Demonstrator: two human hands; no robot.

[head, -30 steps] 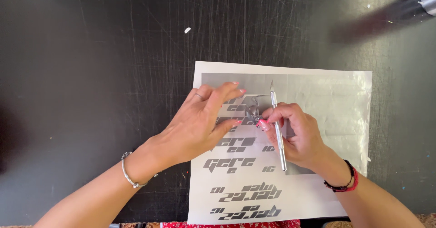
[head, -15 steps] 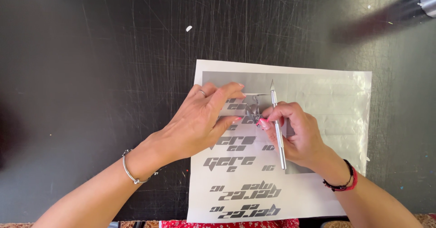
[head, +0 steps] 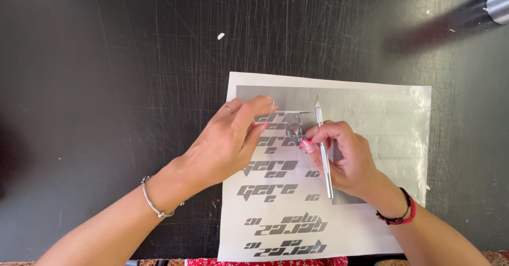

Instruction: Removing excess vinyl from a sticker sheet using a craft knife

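Vinyl decal sheet (head: 371,123), flat on black scratched surface (head: 106,85), unmoved; left hand (head: 228,144) fingers still pressed open on it, right hand (head: 344,160) fingers kept closed around craft knife (head: 323,154) and pinched grey vinyl strip (head: 293,129), little changed.

Bright, even daylight fills the frame, and focus is sharp across the centre. The white sheet (head: 371,138) is near overexposed, its silver film catching a soft sheen at right. The dark mat (head: 106,85) shows fine scratches crisply. A long blurred shadow runs from the metal cylinder (head: 498,3) at upper right. The left edge falls darker.
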